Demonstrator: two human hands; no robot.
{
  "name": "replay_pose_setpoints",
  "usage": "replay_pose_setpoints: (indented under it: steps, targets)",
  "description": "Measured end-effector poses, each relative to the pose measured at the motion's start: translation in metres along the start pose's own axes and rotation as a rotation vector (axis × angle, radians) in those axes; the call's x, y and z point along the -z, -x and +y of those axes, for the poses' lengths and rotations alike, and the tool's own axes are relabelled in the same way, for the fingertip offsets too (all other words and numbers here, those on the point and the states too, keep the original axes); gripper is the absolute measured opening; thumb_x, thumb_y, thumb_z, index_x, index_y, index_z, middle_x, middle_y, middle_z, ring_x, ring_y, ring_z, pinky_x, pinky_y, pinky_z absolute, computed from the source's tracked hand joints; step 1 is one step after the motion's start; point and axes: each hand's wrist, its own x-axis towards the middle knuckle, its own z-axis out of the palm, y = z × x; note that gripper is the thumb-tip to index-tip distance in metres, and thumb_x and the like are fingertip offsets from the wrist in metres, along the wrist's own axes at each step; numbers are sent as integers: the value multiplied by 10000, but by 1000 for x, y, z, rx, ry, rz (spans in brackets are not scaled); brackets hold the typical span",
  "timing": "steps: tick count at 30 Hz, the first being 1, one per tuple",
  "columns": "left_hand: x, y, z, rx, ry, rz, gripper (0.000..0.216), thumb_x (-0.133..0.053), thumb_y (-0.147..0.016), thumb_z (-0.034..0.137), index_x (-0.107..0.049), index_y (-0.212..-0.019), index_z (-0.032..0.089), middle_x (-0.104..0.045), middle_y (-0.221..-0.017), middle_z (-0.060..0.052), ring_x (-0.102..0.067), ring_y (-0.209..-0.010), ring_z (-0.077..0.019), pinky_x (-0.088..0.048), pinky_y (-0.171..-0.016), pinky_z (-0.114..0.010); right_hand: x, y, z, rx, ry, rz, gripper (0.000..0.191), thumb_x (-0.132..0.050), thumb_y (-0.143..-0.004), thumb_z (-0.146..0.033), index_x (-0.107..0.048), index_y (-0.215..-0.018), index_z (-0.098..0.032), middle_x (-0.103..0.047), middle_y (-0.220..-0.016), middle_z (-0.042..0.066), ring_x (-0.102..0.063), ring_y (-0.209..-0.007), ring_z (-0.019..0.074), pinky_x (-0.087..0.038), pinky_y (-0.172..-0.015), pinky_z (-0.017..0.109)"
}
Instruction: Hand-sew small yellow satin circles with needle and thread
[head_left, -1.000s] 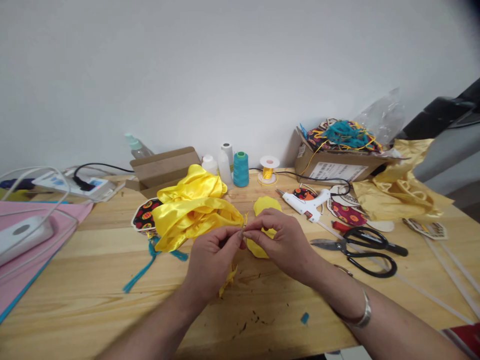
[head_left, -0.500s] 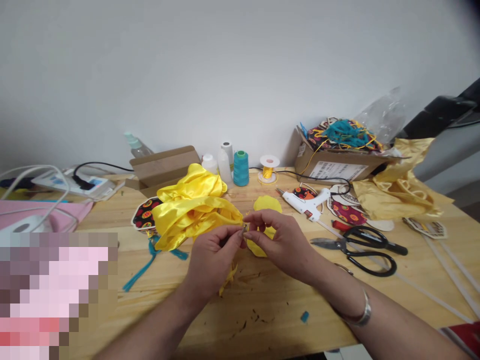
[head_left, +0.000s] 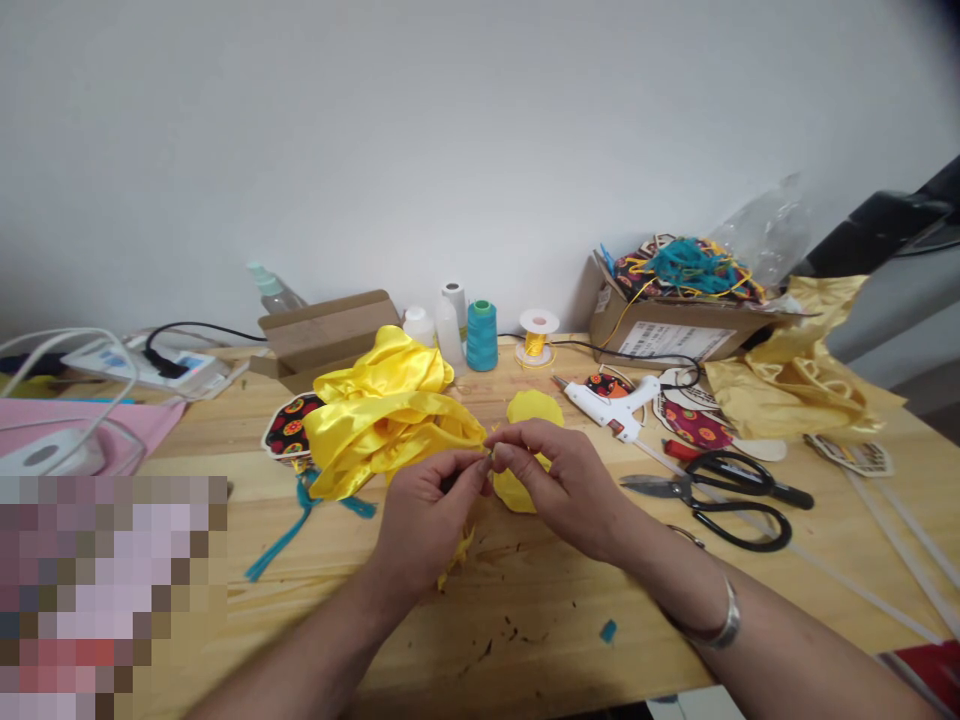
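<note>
My left hand (head_left: 427, 515) is closed in a pinch on a strip of shiny yellow satin fabric (head_left: 382, 415), whose frayed end hangs below the palm. My right hand (head_left: 559, 480) is also pinched, its fingertips meeting the left ones on something tiny at the fabric's edge that I cannot make out. A yellow fabric circle (head_left: 529, 412) lies on the wooden table (head_left: 525, 600) just behind my right hand. Both hands hover a little above the table at its middle.
Black scissors (head_left: 720, 495) and a white glue gun (head_left: 615, 405) lie to the right. Thread spools (head_left: 481, 335), small bottles and cardboard boxes (head_left: 675, 335) stand along the wall. Gold fabric (head_left: 802, 385) is at the far right, a power strip (head_left: 146, 365) at the left.
My right fingers have shifted slightly at the pinch point; both hands otherwise stay in place.
</note>
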Motion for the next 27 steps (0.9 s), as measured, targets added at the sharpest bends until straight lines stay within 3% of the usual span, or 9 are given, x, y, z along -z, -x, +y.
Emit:
replay_pose_setpoints:
  steps: [5,16,27]
  targets:
    - [0,1,1,14,11,-2,179,-602,-754,289,-701,-637,196,-673,-589,28,-592,-583,-123,-461,-561,-195,0,-1,1,-1,-9,12,273,-408,-918,-239,-614,-752,-171,-661,-789,32,-593,-756,144,-441,-715,273]
    - [0,2,1,9,-25,-8,190,-601,-762,304,-703,-655,186,-671,-593,25,-589,-580,-121,-453,-554,-192,-2,-2,6,-87,-4,24,150,-538,-852,-217,-669,-918,-183,-688,-874,35,-608,-815,161,-441,-731,283]
    - [-2,5,-4,-76,-60,-16,168,-578,-786,251,-722,-729,185,-682,-619,27,-598,-590,-112,-453,-574,-189,-1,-2,4,-66,58,-9,114,-559,-831,-192,-649,-762,-180,-651,-731,2,-564,-709,132,-391,-644,246]
